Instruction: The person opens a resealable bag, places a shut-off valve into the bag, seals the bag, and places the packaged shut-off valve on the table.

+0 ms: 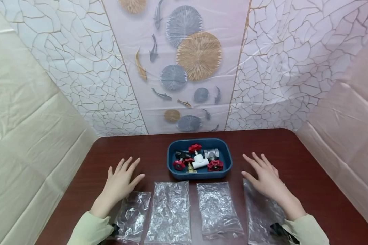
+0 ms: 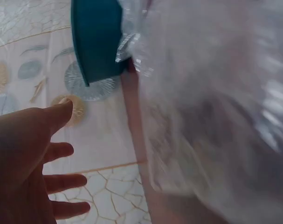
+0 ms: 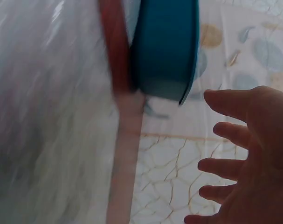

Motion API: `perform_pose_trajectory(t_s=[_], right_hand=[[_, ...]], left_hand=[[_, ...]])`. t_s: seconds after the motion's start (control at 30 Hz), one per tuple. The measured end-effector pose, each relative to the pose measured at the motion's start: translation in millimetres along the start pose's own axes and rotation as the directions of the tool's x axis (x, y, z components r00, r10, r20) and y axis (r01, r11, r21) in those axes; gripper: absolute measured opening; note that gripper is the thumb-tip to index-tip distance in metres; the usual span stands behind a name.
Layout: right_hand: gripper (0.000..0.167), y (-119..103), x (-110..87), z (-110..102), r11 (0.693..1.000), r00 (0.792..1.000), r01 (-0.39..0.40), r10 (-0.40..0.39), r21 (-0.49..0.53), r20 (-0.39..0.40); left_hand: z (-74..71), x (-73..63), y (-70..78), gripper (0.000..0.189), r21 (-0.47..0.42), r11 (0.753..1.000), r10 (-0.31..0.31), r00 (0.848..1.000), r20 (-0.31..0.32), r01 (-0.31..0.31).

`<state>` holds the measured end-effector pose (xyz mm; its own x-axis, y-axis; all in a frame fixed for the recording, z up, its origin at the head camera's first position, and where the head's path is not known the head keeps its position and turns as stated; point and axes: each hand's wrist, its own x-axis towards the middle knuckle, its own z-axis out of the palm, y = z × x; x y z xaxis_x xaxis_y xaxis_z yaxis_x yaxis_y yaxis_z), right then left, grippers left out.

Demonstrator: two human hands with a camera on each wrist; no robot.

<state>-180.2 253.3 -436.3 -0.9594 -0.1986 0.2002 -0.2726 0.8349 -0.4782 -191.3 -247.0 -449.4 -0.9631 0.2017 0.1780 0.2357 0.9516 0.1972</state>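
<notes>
On the red-brown table, a blue oblong plastic tray holds red-handled valves. Four flat clear plastic bags lie before it in a row; the left hand is left of the tray, the right hand right.

The blue tray before me looks like smooth moulded plastic with a low sheen. Inside it, a white tee seems smooth plastic, a silver fitting shiny metal, a small gold-coloured fitting brassy metal, and the red handwheels glossy. On the tray's near side, clear bags of thin plastic film look crinkled and streaked with shine. Under the tray, the brown tabletop has a smooth, wood-like finish. Beyond the tray, the printed backdrop is a faintly shiny, wrinkled sheet. Nearer than the tray, my pale sleeves are matt cloth.
</notes>
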Motion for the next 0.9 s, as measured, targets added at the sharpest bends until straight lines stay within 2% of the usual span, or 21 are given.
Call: perform_pose_trajectory(t_s=[0.27,0.5,0.57,0.67,0.8,0.9], right_hand=[[0.056,-39.2,20.1,5.2,0.986,0.987,0.155,-0.152,0.065,-0.054],[0.057,-94.7,33.7,16.2,0.956,0.957,0.289,-0.289,0.048,-0.011],[0.057,-111.3,36.8,19.9,0.942,0.943,0.331,-0.332,0.053,0.003],[0.055,-133.1,38.9,27.6,0.923,0.923,0.377,-0.381,0.075,0.049],[0.049,-156.3,39.1,42.4,0.914,0.904,0.385,-0.402,0.133,0.148],[0.044,-171.1,40.2,57.4,0.907,0.885,0.388,-0.416,0.161,0.209]], left_hand=[[-15.4,-36.5,-26.2,0.061,0.024,0.999,0.047,0.999,-0.011,-0.046],[-30.5,-58.6,-29.9,0.050,0.023,0.991,0.135,0.990,-0.035,-0.135],[-32.0,-63.0,-30.0,0.047,0.024,0.985,0.173,0.983,-0.065,-0.172],[-30.5,-71.6,-30.8,0.046,0.027,0.971,0.240,0.964,-0.114,-0.239],[-22.7,-86.9,-33.8,0.037,-0.030,0.943,0.322,0.934,-0.154,-0.330],[-17.9,-97.4,-38.9,0.030,-0.110,0.925,0.350,0.929,-0.123,-0.363]])
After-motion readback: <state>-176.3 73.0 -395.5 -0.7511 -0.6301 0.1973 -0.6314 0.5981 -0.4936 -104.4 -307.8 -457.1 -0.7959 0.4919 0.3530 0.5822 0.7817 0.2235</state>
